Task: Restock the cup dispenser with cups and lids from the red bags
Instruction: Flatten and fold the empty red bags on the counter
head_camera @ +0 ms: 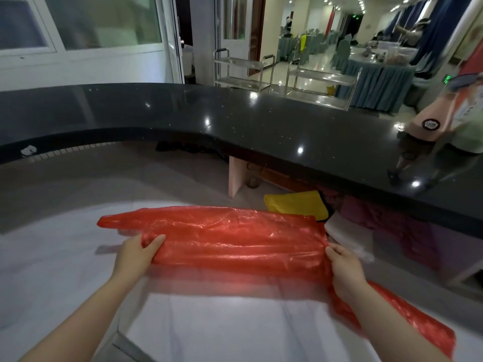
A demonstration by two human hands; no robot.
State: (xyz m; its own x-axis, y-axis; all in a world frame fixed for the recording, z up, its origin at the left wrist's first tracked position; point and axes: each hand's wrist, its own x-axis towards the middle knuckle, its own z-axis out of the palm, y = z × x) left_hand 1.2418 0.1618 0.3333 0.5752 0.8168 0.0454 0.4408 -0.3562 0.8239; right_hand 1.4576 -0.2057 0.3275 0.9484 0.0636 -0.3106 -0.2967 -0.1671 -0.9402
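Observation:
A red plastic bag (230, 239) lies flat and stretched across a white-covered surface (222, 330) in front of me. My left hand (136, 254) grips its left end, thumb on top of the plastic. My right hand (342, 267) pinches the right end, where the bag bunches up. A second red bag (407, 320) lies under my right forearm, trailing toward the lower right. No cups, lids or dispenser are in view.
A curved black counter (261, 121) runs across above the work surface. A yellow bag (295, 205) and white plastic (345, 236) lie just beyond the red bag. A pink box (428, 121) stands on the counter at right. Steel carts (243, 69) stand behind.

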